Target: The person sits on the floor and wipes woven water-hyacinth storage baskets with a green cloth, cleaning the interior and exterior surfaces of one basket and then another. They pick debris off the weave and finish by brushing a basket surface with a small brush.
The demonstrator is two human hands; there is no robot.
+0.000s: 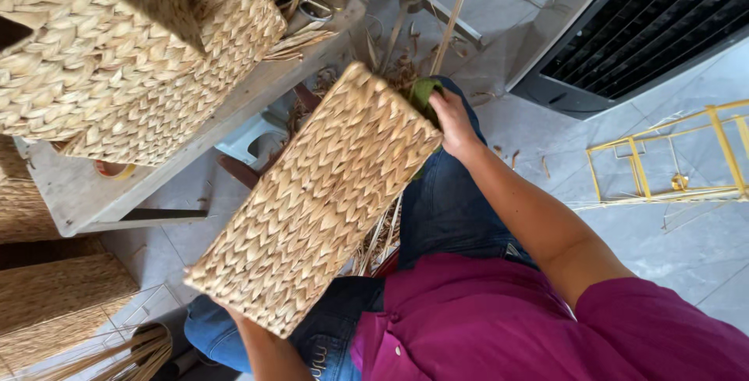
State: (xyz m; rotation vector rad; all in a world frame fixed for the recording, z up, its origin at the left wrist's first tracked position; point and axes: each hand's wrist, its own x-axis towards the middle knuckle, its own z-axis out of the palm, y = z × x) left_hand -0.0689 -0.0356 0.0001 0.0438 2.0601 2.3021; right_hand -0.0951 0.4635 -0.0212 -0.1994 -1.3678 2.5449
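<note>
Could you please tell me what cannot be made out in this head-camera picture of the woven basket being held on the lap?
- Left hand: head view, hidden behind the woven basket; its grip cannot be told.
- Right hand: fingers tucked behind the basket's far end, against something green that is mostly covered.
- Scissors on the table: blades hidden by straw.
- Yellow wire frame: cut off by the right edge.

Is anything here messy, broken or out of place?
Nothing looks damaged. The woven basket lies tilted across the person's lap, the right hand at its far end. Dry straw scraps litter the tiled floor beneath it, and a bare yellow wire frame lies alongside.
</note>
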